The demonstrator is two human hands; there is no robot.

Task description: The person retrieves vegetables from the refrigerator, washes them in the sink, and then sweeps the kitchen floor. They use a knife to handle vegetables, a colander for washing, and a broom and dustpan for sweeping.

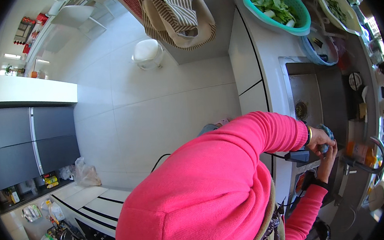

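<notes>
My left hand (316, 139), with a gold-coloured bracelet at the wrist, grips a crumpled blue cloth (325, 131) over the near end of the sink. My right hand (329, 160) meets it from the other side, its fingers closed around the lower part of the cloth. A dark band circles the right wrist. Below both hands lies the stainless-steel sink (306, 92), whose drain (301, 110) has small dark bits around it. The curved faucet (381, 156) stands beyond my right hand.
A teal colander (299, 6) of leafy greens stands on the counter, beside a pale basket (348, 16) with green vegetables. A blue basket (322, 59) sits at the sink's corner. A dark box-shaped device (298, 156) with a cable is near my left wrist. Behind stands a refrigerator (53, 125).
</notes>
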